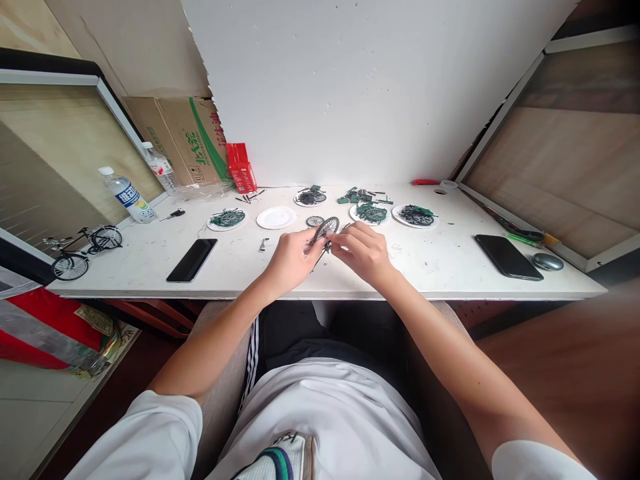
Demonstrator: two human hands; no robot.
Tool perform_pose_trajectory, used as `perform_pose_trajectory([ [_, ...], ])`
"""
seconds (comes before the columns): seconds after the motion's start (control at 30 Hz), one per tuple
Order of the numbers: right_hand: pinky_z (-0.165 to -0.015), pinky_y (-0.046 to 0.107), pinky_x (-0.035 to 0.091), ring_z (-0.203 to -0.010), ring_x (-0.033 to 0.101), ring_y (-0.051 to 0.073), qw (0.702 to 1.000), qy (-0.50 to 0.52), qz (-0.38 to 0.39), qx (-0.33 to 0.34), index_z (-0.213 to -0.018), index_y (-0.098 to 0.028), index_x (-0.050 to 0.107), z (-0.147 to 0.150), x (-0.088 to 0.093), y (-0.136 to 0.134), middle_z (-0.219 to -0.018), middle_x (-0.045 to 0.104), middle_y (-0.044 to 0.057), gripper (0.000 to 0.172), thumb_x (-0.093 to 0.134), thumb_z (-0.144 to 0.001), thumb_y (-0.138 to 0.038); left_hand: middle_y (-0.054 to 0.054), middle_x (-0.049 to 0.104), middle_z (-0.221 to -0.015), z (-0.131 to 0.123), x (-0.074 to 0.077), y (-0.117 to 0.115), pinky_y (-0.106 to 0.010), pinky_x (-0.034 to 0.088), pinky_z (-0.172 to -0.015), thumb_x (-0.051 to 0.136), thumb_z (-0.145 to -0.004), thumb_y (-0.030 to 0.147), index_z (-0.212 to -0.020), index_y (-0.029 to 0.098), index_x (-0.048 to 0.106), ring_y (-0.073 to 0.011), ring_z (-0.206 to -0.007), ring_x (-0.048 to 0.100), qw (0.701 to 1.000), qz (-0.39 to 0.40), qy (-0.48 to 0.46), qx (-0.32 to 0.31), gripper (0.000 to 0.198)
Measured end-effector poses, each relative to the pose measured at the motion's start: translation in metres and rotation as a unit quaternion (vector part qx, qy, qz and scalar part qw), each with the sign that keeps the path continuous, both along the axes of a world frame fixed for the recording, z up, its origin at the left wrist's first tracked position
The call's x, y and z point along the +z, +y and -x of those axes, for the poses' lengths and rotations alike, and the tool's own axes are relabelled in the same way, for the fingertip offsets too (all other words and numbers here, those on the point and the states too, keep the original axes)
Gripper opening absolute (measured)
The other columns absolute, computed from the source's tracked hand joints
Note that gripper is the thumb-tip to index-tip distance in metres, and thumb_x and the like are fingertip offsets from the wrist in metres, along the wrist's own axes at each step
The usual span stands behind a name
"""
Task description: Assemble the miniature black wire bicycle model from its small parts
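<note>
Near the front edge of the white table [240,273], my left hand [294,259] is closed around a small spoked model bicycle wheel [327,229] with dark parts attached beneath it. My right hand [364,250] is at the same wheel from the right, fingers bent and pinched together by its hub. Whatever those fingertips hold is too small to make out. Just behind the hands, a second loose wheel [315,221] lies flat on the table. A small metal-looking part [264,245] rests left of my left hand.
Paper plates with dark and green parts stand behind, among them a left plate [227,219] and a right plate [415,216]. A bare plate [276,217] sits between. Phones [193,260] lie at both sides. A finished-looking model bicycle [86,250] and bottles [129,195] stand left.
</note>
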State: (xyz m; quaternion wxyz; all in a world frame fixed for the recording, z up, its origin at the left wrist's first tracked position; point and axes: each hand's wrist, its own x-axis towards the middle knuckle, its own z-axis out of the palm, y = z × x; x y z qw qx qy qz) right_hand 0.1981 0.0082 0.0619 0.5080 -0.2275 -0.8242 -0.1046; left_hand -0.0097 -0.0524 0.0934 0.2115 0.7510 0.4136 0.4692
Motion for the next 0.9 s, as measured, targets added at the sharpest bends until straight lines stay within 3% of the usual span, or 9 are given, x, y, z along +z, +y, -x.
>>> perform_pose_trajectory([
  [0.1,-0.068,0.039,0.054,-0.077,0.065,0.022,1.000,-0.017,0.014,0.010,-0.107,-0.029,0.078,-0.002,0.003,-0.002,-0.081,0.074,0.005,0.019,0.060,-0.113,-0.034,-0.004,0.071,-0.082,0.002,-0.001,0.004,-0.025,0.060,-0.072,0.065,-0.105,0.043,-0.105,0.012,0.078,-0.0146,-0.073,0.066,0.998,0.033,-0.046,-0.016,0.033],
  [0.23,-0.070,0.040,0.056,-0.083,0.069,0.022,0.997,0.044,0.048,0.042,-0.112,-0.028,0.081,0.002,0.011,-0.007,-0.093,0.079,0.007,0.018,0.065,-0.111,-0.037,-0.007,0.077,-0.093,0.003,-0.005,0.007,-0.032,0.066,-0.084,0.071,-0.102,0.051,-0.110,0.013,0.080,-0.0196,-0.086,0.074,0.991,0.075,-0.100,-0.038,0.040],
  [0.4,-0.060,0.037,0.054,-0.085,0.070,0.023,0.988,0.099,0.096,0.070,-0.112,-0.027,0.083,0.005,0.014,-0.011,-0.095,0.080,0.009,0.019,0.071,-0.109,-0.041,-0.009,0.081,-0.103,0.001,-0.003,0.008,-0.043,0.067,-0.100,0.081,-0.094,0.060,-0.114,0.014,0.083,-0.0259,-0.102,0.078,0.973,0.141,-0.170,-0.071,0.050],
  [0.5,-0.064,0.037,0.055,-0.087,0.068,0.023,0.990,0.073,0.101,0.064,-0.111,-0.027,0.082,0.004,0.013,-0.010,-0.098,0.080,0.008,0.017,0.069,-0.109,-0.037,-0.010,0.083,-0.106,0.001,0.000,0.010,-0.049,0.065,-0.105,0.088,-0.087,0.062,-0.113,0.014,0.085,-0.0278,-0.105,0.079,0.955,0.193,-0.203,-0.094,0.054],
  [0.63,-0.069,0.037,0.055,-0.094,0.066,0.024,0.991,0.008,0.120,0.052,-0.115,-0.027,0.081,0.000,0.009,-0.004,-0.104,0.078,0.009,0.018,0.064,-0.112,-0.032,-0.010,0.083,-0.100,0.004,-0.006,0.021,-0.051,0.063,-0.108,0.095,-0.081,0.056,-0.102,0.013,0.086,-0.0282,-0.104,0.079,0.926,0.266,-0.235,-0.125,0.049],
  [0.9,-0.080,0.039,0.057,-0.099,0.068,0.027,0.982,-0.053,0.178,0.043,-0.115,-0.025,0.082,-0.001,-0.012,0.012,-0.102,0.076,0.010,0.022,0.063,-0.112,-0.036,-0.008,0.079,-0.088,0.006,-0.034,0.045,-0.050,0.064,-0.106,0.100,-0.079,0.031,-0.086,0.011,0.079,-0.0233,-0.092,0.079,0.871,0.377,-0.297,-0.110,0.030],
])
